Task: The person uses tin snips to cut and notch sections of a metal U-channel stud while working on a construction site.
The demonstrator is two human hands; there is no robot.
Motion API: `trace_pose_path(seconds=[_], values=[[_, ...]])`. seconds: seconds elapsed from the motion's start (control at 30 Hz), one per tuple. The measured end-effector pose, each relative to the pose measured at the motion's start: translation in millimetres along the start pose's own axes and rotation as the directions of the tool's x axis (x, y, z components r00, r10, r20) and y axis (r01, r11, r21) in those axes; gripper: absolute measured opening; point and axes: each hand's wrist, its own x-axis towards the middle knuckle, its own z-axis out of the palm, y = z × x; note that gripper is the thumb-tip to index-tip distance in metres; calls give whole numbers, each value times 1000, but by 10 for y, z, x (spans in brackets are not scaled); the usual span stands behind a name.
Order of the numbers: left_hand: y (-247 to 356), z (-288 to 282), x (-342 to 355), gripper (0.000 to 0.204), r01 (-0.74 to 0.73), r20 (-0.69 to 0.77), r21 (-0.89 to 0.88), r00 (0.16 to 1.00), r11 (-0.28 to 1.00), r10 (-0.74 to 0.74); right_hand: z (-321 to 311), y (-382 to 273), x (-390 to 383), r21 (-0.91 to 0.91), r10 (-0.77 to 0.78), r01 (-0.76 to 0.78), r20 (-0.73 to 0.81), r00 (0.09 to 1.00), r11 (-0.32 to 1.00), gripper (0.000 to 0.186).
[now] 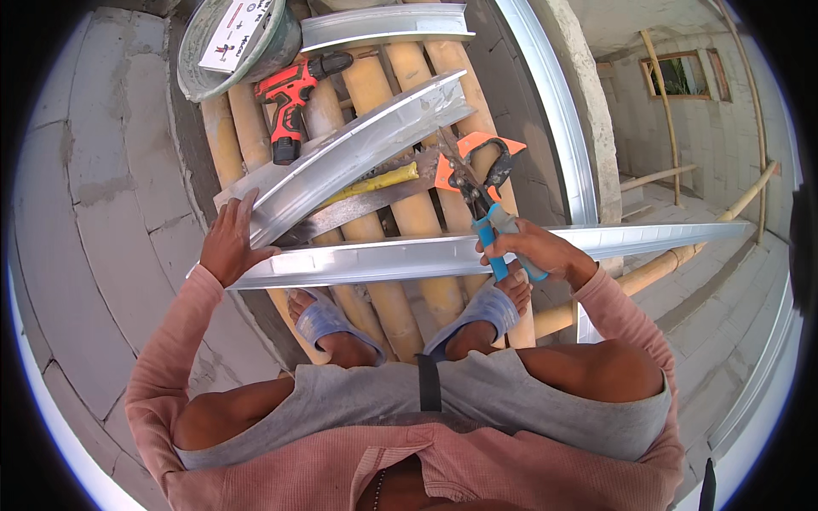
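Note:
My right hand (541,249) is closed around the blue and grey handles of tin snips (482,223). Their dark jaws point away from me, over the orange and black handle of a handsaw (503,159). Below the snips, a long shiny metal channel (366,262) lies crosswise in front of my feet. My left hand (230,240) grips this channel near its left end, thumb along its upper edge. Its fingers reach up against the end of a second, shorter channel (358,153) slanting away. A yellow handle (375,182) lies along the saw blade, partly hidden by that channel.
Bamboo poles (413,213) form the platform under my sandalled feet. Farther off are a red and black cordless drill (290,95), a bucket (285,43) and another metal channel piece (383,25). A long metal channel (554,102) stretches along the wall edge at right.

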Motion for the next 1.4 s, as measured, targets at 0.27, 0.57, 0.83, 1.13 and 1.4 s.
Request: trace_pose_path(seconds=[0.27, 0.57, 0.83, 1.13, 1.4], values=[[-239, 120, -13, 106, -78, -60, -65, 995, 995, 74, 259, -254, 261, -406, -215, 128, -176, 961, 905, 79], [-460, -32, 293, 75, -12, 254, -386, 960, 923, 119, 305, -288, 351, -513, -296, 137, -241, 924, 847, 99], [-455, -418, 365, 96, 179, 510, -621, 832, 763, 220, 418, -204, 125, -448, -425, 296, -220, 878, 844, 78], [48, -378, 340, 92, 673, 650, -731, 636, 114, 417, 210, -69, -88, -287, -387, 329, -175, 905, 900, 61], [-24, -342, 410, 89, 722, 706, -673, 564, 158, 428, 178, 96, -130, -316, -337, 270, -182, 924, 909, 62]])
